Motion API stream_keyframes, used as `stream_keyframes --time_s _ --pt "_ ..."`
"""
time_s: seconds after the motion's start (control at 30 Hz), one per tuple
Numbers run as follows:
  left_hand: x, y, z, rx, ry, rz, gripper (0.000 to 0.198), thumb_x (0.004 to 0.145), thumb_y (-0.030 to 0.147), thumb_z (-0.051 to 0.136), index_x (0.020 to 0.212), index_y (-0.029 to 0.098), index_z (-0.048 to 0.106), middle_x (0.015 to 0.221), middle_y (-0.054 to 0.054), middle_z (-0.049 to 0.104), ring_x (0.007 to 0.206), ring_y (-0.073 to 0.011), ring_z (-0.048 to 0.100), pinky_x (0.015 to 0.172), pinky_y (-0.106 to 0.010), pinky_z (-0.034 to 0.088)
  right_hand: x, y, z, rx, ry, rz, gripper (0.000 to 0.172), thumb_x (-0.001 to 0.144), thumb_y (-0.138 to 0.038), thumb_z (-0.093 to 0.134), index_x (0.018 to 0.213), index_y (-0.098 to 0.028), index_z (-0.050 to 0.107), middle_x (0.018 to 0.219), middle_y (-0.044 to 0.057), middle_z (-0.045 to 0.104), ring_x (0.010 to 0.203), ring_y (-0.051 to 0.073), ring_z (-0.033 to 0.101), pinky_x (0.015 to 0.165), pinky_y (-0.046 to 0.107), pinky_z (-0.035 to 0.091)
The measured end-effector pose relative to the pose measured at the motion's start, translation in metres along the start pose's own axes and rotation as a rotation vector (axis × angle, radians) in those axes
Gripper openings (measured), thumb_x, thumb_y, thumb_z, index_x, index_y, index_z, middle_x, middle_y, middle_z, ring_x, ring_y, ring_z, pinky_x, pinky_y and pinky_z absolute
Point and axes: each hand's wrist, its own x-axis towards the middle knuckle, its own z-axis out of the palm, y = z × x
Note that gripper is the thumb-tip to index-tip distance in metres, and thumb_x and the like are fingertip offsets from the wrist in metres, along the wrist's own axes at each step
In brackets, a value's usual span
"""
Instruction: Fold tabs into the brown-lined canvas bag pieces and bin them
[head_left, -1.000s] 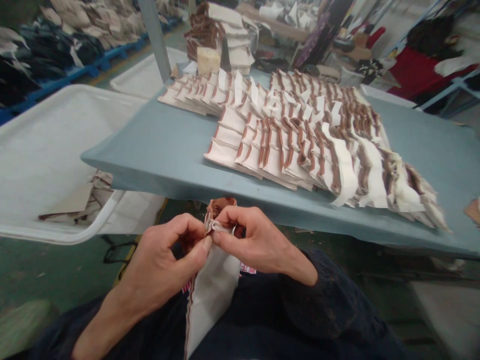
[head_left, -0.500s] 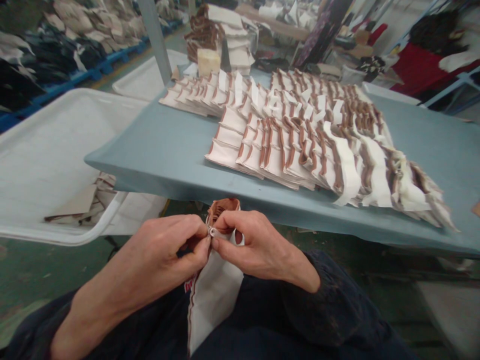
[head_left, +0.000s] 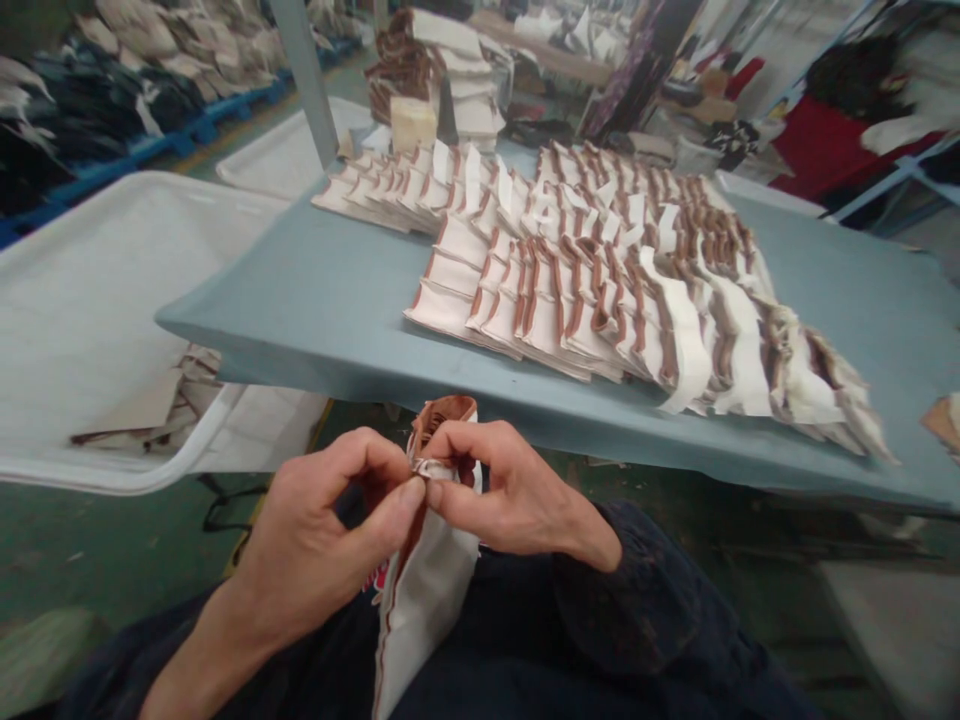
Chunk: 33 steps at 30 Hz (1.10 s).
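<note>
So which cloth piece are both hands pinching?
The brown-edged piece hanging in front of the blue table; the similar pieces lie in rows on top.

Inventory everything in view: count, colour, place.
Brown-edged cloth piece: one, cream, held
Folded brown-edged cloths: many, cream, rows on table
Flat cloth strips: several, white, on rows
Cloth-covered table: one, blue-grey, ahead
Deep plastic tubs: two, white, left
Loose cloth pieces: uncounted, beige, in nearer tub
Rectangular block: one, pale yellow, table's far side
Metal post: one, grey, upper left
Heaped cloth: uncounted, dark and beige, left background
Background cloth: uncounted, red, right
Left hand: one, bare, pinching cloth piece
Right hand: one, bare, likewise
</note>
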Motion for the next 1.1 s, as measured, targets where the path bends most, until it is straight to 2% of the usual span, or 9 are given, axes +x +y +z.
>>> stream_keyframes --time_s 0.2,0.23,0.33,0.43,0.53,0.63,0.8,0.93,1.1 --pt "0.001 -0.008 -0.009 0.131 -0.040 0.142 0.010 0.088 0.023 0.067 0.080 0.026 0.070 0.066 0.006 0.070 0.055 -0.0137 0.062 0.058 -0.024 0.051 -0.001 0.001 0.002 -0.051 0.007 -0.006 0.005 0.085 -0.017 0.065 0.083 -0.021 0.065 0.075 -0.005 0.064 0.066 0.012 0.053 0.063 0.024 0.042" --pt "0.002 -0.010 -0.010 0.141 -0.039 0.163 0.005 0.088 0.023 0.068 0.086 0.026 0.072 0.073 0.005 0.074 0.061 -0.0147 0.065 0.061 -0.024 0.053 -0.001 0.002 0.002 -0.062 0.011 -0.032 0.006 0.085 -0.016 0.064 0.082 -0.021 0.065 0.075 -0.005 0.064 0.066 0.012 0.053 0.063 0.024 0.042" --pt "0.009 -0.014 -0.014 0.132 -0.142 0.257 0.016 0.089 0.021 0.065 0.102 0.024 0.075 0.103 -0.002 0.083 0.089 -0.0191 0.077 0.081 -0.026 0.059 -0.004 0.001 0.003 -0.147 0.027 -0.123 0.009 0.086 -0.014 0.061 0.082 -0.022 0.062 0.075 -0.004 0.064 0.066 0.012 0.053 0.065 0.025 0.043" --pt "0.020 -0.014 -0.018 0.094 -0.280 0.308 0.016 0.091 0.021 0.063 0.100 0.023 0.075 0.107 -0.003 0.085 0.104 -0.0206 0.079 0.095 -0.027 0.059 -0.005 -0.004 0.003 -0.241 0.031 -0.176 0.010 0.087 -0.014 0.061 0.082 -0.023 0.061 0.073 -0.004 0.063 0.064 0.012 0.051 0.066 0.026 0.043" --pt "0.032 -0.014 -0.020 0.058 -0.337 0.267 0.011 0.090 0.027 0.061 0.086 0.023 0.071 0.089 0.000 0.080 0.084 -0.0178 0.075 0.080 -0.024 0.058 -0.001 -0.008 -0.001 -0.322 0.074 -0.209 0.012 0.086 -0.014 0.061 0.079 -0.023 0.059 0.072 -0.004 0.062 0.063 0.012 0.050 0.066 0.026 0.042" --pt "0.042 -0.013 -0.020 0.086 -0.342 0.183 0.015 0.087 0.030 0.060 0.077 0.023 0.068 0.072 0.004 0.071 0.066 -0.0152 0.065 0.064 -0.023 0.050 0.007 -0.007 -0.006 -0.403 0.113 -0.231 0.010 0.086 -0.016 0.061 0.078 -0.022 0.060 0.073 -0.003 0.064 0.065 0.013 0.052 0.068 0.027 0.041" --pt "0.049 -0.016 -0.018 0.089 -0.408 0.054 0.026 0.090 0.039 0.061 0.075 0.022 0.074 0.069 0.002 0.075 0.065 -0.0173 0.066 0.063 -0.024 0.048 0.016 0.003 -0.013 -0.534 0.120 -0.157 0.003 0.086 -0.021 0.066 0.088 -0.022 0.066 0.082 0.000 0.073 0.072 0.017 0.062 0.071 0.029 0.043" --pt "0.042 -0.015 -0.018 0.054 -0.332 0.016 0.029 0.094 0.039 0.063 0.077 0.021 0.079 0.072 -0.001 0.078 0.066 -0.0189 0.067 0.061 -0.024 0.049 0.013 0.004 -0.012 -0.590 0.224 -0.272 0.016 0.090 -0.018 0.068 0.106 -0.021 0.070 0.106 0.008 0.081 0.097 0.023 0.074 0.087 0.033 0.053" --pt "0.034 -0.005 -0.020 0.014 -0.255 0.080 0.025 0.097 0.033 0.068 0.080 0.024 0.084 0.074 0.001 0.081 0.067 -0.0174 0.070 0.065 -0.022 0.053 0.005 0.000 -0.012 -0.678 0.234 -0.402 0.011 0.104 -0.016 0.065 0.098 -0.022 0.072 0.092 0.005 0.081 0.085 0.020 0.073 0.078 0.031 0.051"
